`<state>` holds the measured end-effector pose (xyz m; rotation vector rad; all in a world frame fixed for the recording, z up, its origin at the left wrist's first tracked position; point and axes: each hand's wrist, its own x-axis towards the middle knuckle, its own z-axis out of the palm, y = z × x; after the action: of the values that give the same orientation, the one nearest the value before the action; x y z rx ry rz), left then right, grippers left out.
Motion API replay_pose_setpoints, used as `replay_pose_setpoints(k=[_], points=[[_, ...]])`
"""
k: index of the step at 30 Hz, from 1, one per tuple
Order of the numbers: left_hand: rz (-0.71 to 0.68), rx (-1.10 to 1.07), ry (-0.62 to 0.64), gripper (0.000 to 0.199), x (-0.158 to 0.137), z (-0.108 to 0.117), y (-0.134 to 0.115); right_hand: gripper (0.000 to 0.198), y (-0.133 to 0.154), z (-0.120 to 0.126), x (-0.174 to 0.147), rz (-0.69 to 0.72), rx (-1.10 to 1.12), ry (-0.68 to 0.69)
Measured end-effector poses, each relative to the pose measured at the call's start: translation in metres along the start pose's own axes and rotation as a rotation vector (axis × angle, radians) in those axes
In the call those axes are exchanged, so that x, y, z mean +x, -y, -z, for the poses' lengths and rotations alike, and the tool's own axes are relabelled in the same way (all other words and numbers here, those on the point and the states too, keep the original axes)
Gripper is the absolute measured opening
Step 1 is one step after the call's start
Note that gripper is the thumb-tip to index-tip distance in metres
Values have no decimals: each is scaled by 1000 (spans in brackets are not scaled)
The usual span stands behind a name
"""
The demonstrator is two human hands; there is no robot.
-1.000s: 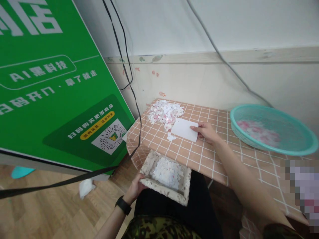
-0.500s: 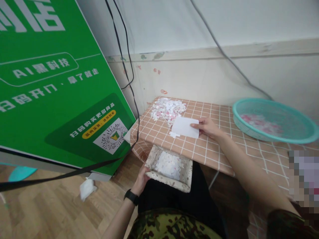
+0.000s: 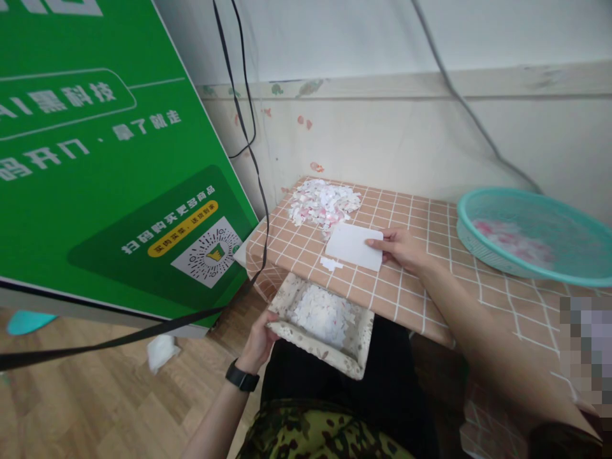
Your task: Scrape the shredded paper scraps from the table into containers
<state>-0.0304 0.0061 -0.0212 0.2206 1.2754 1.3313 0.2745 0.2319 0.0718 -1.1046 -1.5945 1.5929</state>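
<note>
My left hand (image 3: 262, 341) grips the left corner of a patterned box (image 3: 313, 349), held below the table edge over my lap. Many small white paper scraps (image 3: 321, 313) lie inside it. My right hand (image 3: 399, 248) pinches the right side of a white card (image 3: 354, 245) between thumb and fingers, low over the tabletop. By the card's lower left edge, a few white scraps (image 3: 331, 263) lie near the table edge. Beyond the card is a pile of white and pinkish paper scraps (image 3: 322, 203).
A checked brown cloth covers the table (image 3: 406, 213). On the right stands a turquoise basket (image 3: 478, 252) with pink and white scraps inside. A large green sign panel (image 3: 109, 210) is at left, with a black strap (image 3: 262, 191) hanging before it. A white bag-like item (image 3: 161, 352) lies on the floor.
The card has shifted slightly, and more of the small scraps at its lower left show. The box is tilted a little differently in my left hand. The view has moved slightly.
</note>
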Motion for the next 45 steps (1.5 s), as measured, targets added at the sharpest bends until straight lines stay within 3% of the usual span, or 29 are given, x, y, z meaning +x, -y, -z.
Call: replay_pose_setpoints(k=[8, 14, 20, 24, 26, 31, 34, 41, 45], points=[[-31, 19, -24, 12, -10, -8, -22, 35, 9, -19, -12, 103, -198, 157], [-25, 20, -43, 9, -13, -10, -23, 35, 18, -31, -21, 38, -147, 347], [-31, 10, -47, 7, -12, -9, -23, 34, 15, -28, -18, 52, -57, 249], [-33, 5, -54, 8, -10, -8, -21, 34, 13, -25, -17, 0, -64, 338], [-28, 3, -54, 8, -9, -8, -21, 34, 14, -20, -15, -27, 6, 268], [-25, -9, -39, 10, -7, -7, -19, 37, 16, 6, -1, 51, 151, -284], [-53, -4, -28, 12, -3, -3, -13, 34, 11, 16, 7, 88, 95, -483], [-6, -32, -24, 10, 6, 5, 4, 33, 0, 11, 13, 63, 26, -487], [-12, -30, -23, 10, 8, 7, 5, 36, -1, 6, 12, 75, 48, -414]])
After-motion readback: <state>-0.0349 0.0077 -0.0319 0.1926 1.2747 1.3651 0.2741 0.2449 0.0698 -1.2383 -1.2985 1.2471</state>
